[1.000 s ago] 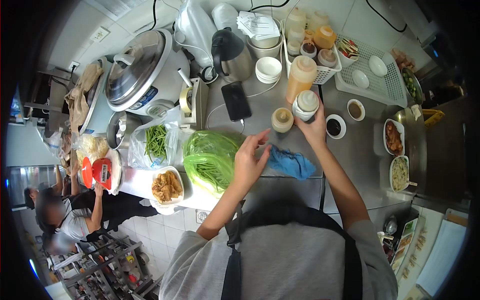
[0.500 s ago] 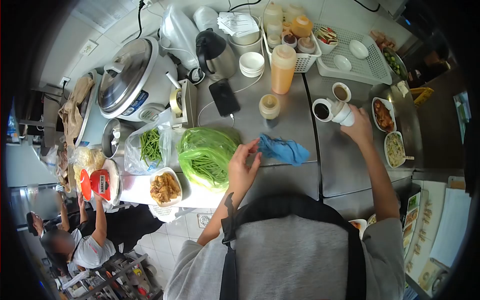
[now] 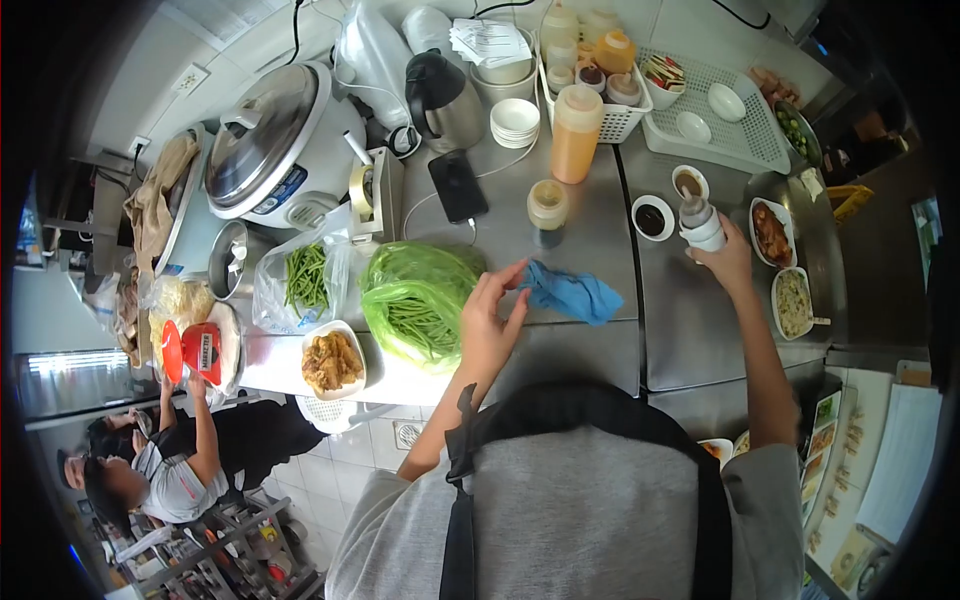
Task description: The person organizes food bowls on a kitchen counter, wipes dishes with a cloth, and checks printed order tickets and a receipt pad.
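My right hand [image 3: 727,255] is wrapped around a white squeeze bottle [image 3: 704,232]. The bottle is tilted, its brownish tip over a small white bowl of brown sauce [image 3: 690,180]. Just left of it stands a small bowl of dark sauce [image 3: 653,217]. My left hand [image 3: 490,318] is half curled with fingers and thumb apart. Its fingertips lie at the edge of a crumpled blue cloth [image 3: 572,293]; whether they touch it I cannot tell. Behind the cloth stands a short sauce bottle [image 3: 547,208], and a taller bottle of orange sauce [image 3: 577,135] is farther back.
Dishes of browned meat [image 3: 771,232] and fried rice [image 3: 792,302] sit at right. Green beans in a green bag [image 3: 415,310], a bowl of fried food [image 3: 333,363], a phone [image 3: 458,187] and a rice cooker [image 3: 270,150] are at left. Another person [image 3: 180,470] works at far left.
My right hand has moved the squeeze bottle from the dark sauce bowl to the brown sauce bowl. My left hand stays by the cloth. The view has shifted slightly.
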A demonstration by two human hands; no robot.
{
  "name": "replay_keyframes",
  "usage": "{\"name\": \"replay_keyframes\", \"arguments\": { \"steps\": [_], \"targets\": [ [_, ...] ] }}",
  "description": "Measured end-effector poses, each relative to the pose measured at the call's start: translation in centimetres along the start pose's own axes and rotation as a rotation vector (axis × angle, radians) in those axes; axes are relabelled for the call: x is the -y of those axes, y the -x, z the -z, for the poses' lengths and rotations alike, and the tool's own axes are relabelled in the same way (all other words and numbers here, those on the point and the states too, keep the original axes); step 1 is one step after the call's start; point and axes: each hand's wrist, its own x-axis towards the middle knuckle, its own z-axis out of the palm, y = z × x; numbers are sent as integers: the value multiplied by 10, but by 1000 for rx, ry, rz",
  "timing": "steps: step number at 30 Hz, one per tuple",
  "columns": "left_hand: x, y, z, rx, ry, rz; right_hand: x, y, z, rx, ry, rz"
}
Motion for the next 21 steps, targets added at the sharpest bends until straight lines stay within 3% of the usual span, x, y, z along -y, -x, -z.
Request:
{"name": "replay_keyframes", "arguments": {
  "steps": [3,6,9,13,17,19,21],
  "targets": [
    [9,5,4,-28,-16,32,52,-8,-19,47,-465,40],
    [4,2,6,-48,-23,5,92,-28,-52,149,-597,129],
    [-12,-2,9,-53,-5,-29,120,-53,-93,290,-637,71],
    [-19,0,22,-80,-15,-34,121,-73,-140,326,-683,112],
    [-15,20,60,-210,-80,-36,125,-53,-120,221,-637,206],
    [0,36,98,-391,-217,-46,117,-29,-105,49,-492,146],
    [28,53,148,-600,-467,45,100,0,-126,-18,-661,170]
  ]
}}
